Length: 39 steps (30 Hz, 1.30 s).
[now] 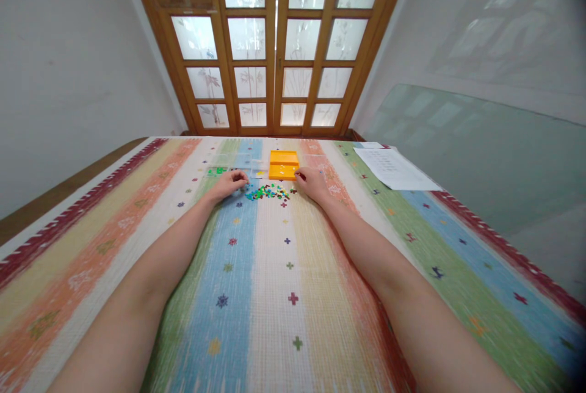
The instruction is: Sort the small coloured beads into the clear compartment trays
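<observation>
A loose pile of small coloured pieces [270,192], green, blue, yellow and dark, lies on the striped cloth between my hands. At the pile's left end is my left hand [230,184], its fingers curled together; whatever they hold is too small to make out. My right hand [312,183] is pinched closed by the lower right corner of an open orange box [284,171]. A tiny dark spot shows at those fingertips, but I cannot tell what it is. Inside the box are a few pale bits. Behind my left hand sits a clear box [217,171] with green pieces in it.
Another clear compartment [260,168] with a yellow piece stands left of the orange box. Printed paper sheets [396,169] lie at the table's right side. The striped tablecloth [270,295] covers the table, and wooden glazed doors [274,63] stand beyond its far edge.
</observation>
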### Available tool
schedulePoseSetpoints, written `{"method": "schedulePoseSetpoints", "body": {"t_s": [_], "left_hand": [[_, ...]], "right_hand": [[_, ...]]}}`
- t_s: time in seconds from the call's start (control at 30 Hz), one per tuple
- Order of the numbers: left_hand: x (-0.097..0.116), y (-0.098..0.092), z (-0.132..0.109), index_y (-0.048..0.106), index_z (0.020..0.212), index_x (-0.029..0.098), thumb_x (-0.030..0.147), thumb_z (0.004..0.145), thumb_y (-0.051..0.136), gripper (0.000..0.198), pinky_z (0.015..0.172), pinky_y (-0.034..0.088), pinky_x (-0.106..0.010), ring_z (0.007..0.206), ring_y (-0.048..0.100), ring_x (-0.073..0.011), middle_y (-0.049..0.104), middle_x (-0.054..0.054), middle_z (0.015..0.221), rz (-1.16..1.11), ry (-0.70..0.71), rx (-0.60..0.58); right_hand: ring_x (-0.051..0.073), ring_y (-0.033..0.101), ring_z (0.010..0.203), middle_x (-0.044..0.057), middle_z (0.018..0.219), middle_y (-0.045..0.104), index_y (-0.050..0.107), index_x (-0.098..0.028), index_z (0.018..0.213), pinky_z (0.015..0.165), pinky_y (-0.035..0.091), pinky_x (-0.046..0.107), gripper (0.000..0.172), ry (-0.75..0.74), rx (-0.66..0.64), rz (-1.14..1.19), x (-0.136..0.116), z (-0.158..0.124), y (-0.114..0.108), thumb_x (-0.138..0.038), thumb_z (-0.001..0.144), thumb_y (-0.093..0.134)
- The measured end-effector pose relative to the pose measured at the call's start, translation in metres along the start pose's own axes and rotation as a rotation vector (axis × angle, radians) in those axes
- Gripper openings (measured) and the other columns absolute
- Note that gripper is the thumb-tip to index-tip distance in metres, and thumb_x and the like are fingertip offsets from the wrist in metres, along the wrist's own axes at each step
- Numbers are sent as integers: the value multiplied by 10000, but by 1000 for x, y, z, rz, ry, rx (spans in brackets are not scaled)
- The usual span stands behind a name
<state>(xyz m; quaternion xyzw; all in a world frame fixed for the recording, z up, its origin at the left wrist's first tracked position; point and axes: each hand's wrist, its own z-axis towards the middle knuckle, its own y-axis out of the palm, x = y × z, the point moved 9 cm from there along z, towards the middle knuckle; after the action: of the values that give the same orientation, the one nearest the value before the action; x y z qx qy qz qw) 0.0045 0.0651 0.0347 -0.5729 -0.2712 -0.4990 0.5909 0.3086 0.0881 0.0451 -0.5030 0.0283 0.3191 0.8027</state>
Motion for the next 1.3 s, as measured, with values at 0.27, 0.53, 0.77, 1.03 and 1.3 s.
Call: {"method": "schedulePoseSetpoints", "body": {"t_s": [0.27, 0.53, 0.77, 1.03, 1.3], "left_hand": [[-2, -22, 2, 583, 819, 218, 373, 685, 675, 225, 567, 412, -263, 602, 498, -120, 631, -8, 782, -143, -34, 188], [-34, -68, 2, 630, 871, 207, 384, 669, 616, 269, 569, 395, -242, 583, 489, -123, 549, 23, 682, -235, -104, 493], [-62, -103, -8, 697, 952, 174, 332, 652, 628, 346, 590, 447, -212, 578, 534, -90, 684, -13, 824, -333, -173, 735], [-74, -113, -15, 751, 1083, 147, 247, 687, 587, 440, 551, 452, -187, 545, 529, -57, 762, -80, 1037, -392, -197, 818], [-79, -117, -18, 737, 1202, 140, 213, 718, 596, 509, 508, 420, -172, 517, 522, -44, 773, -100, 1091, -394, -227, 847]], "right_hand": [[235, 682, 928, 75, 1012, 787, 776, -215, 988, 845, 471, 321, 216, -33, 8, 13, 0, -1, 1, -205, 964, 562], [246, 687, 942, 88, 1021, 789, 783, -209, 1004, 859, 484, 333, 227, -25, -11, 22, -3, 0, -1, -210, 960, 560], [256, 679, 947, 96, 989, 789, 791, -203, 1018, 871, 492, 331, 225, 17, -20, 41, -13, -3, -11, -236, 958, 577], [235, 677, 939, 105, 990, 784, 783, -177, 1011, 868, 480, 309, 229, 5, -31, 53, -18, -3, -15, -228, 959, 565], [235, 677, 924, 107, 1002, 781, 784, -180, 1002, 866, 477, 315, 225, 15, -34, 58, -15, -3, -13, -216, 955, 566]]}}
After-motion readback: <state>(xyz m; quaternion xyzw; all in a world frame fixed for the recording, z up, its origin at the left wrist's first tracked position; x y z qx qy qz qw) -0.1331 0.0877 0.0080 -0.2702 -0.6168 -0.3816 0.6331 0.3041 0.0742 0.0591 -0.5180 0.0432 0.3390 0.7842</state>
